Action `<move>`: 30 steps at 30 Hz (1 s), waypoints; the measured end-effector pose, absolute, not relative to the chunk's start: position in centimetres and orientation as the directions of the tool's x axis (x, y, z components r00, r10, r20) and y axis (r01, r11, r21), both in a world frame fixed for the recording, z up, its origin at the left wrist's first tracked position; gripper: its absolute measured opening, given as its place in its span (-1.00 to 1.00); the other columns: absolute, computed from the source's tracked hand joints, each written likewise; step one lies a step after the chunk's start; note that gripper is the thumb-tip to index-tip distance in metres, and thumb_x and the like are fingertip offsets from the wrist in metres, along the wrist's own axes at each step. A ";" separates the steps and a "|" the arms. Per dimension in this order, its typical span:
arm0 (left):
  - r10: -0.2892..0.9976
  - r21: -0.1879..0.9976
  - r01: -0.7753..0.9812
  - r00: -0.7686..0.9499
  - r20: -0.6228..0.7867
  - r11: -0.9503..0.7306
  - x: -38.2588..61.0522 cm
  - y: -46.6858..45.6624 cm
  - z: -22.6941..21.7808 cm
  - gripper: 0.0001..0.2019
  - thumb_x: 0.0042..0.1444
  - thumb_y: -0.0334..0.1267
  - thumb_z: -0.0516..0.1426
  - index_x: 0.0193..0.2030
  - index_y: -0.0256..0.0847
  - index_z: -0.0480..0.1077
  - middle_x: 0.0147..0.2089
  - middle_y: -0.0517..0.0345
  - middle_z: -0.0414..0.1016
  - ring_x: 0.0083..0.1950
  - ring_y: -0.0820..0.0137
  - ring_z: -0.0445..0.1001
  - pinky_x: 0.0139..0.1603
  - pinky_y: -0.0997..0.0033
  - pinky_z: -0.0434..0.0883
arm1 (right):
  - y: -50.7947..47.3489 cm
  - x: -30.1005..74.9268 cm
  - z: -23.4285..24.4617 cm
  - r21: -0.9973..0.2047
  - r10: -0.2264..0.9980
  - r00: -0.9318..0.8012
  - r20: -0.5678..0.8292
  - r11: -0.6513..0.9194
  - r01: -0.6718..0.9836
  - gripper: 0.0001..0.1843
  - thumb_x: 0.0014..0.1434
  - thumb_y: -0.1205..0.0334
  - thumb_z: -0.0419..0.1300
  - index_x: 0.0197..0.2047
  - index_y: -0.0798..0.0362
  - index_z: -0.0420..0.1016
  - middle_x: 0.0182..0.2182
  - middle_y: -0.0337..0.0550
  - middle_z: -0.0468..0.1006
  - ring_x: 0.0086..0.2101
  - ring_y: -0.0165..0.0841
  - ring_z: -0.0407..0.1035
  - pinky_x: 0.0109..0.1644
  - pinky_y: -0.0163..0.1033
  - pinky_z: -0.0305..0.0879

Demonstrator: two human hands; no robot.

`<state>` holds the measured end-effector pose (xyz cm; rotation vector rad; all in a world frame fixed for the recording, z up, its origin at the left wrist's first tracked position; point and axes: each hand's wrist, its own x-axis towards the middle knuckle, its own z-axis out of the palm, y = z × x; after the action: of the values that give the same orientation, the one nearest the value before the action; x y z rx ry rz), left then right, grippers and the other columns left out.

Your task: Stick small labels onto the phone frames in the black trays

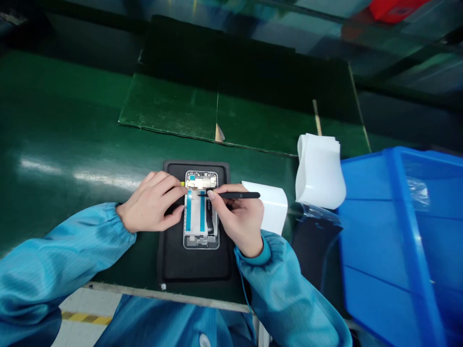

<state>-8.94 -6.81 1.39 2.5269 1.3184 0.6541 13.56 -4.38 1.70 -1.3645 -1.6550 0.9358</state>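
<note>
A smartphone frame [201, 210] lies face up on a black rubber mat [195, 264], with a gold-toned circuit board at its far end and two blue strips along its body. My left hand [152, 202] rests against the frame's left side, its fingertips gripping the edge. My right hand [238, 217] holds black tweezers [235, 195], and their tip reaches the frame just below the board. A small yellow tab [183, 183] shows beside my left fingers. My hands hide part of the frame.
A blue plastic crate [398, 241] fills the right side, with a clear plastic bag [318, 214] near its rim. A stack of white sheets [320, 171] and a white card [267, 205] stand between it and the mat. Green bench matting [217, 115] lies beyond.
</note>
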 end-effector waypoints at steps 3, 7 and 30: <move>0.812 0.384 0.716 0.502 0.296 -0.583 -8.9 -6.8 1.5 -0.74 0.25 -0.23 0.07 0.01 -0.27 0.39 -0.14 -0.01 0.45 -0.07 0.19 0.36 -0.17 0.17 0.28 | -4.4 13.6 1.6 -0.901 0.987 -0.121 0.102 0.143 0.409 -0.86 0.18 0.15 0.33 -0.32 0.02 0.52 -0.48 -0.21 0.56 -0.53 -0.39 0.44 -0.54 -0.34 0.37; 0.804 0.362 0.718 0.517 0.294 -0.594 -8.9 -6.7 1.6 -0.72 0.26 -0.22 0.07 0.04 -0.27 0.42 -0.13 -0.02 0.42 -0.09 0.19 0.35 -0.20 0.18 0.26 | -4.4 13.5 1.6 -0.908 0.987 -0.126 0.104 0.146 0.392 -0.87 0.18 0.16 0.33 -0.31 0.03 0.52 -0.46 -0.21 0.56 -0.53 -0.40 0.44 -0.54 -0.34 0.37; 0.798 0.310 0.735 0.561 0.222 -0.603 -9.0 -6.7 1.6 -0.66 0.30 -0.14 0.07 0.15 -0.13 0.44 -0.12 -0.01 0.37 -0.08 0.20 0.33 -0.16 0.18 0.24 | -4.5 13.7 1.3 -0.904 0.979 -0.145 0.142 0.188 0.383 -0.91 0.19 0.24 0.33 -0.29 0.06 0.53 -0.44 -0.22 0.57 -0.52 -0.44 0.44 -0.50 -0.39 0.37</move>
<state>-9.04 -6.72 1.57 2.6112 1.2955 0.5089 13.68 -4.47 1.35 -1.3081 -1.6661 0.9422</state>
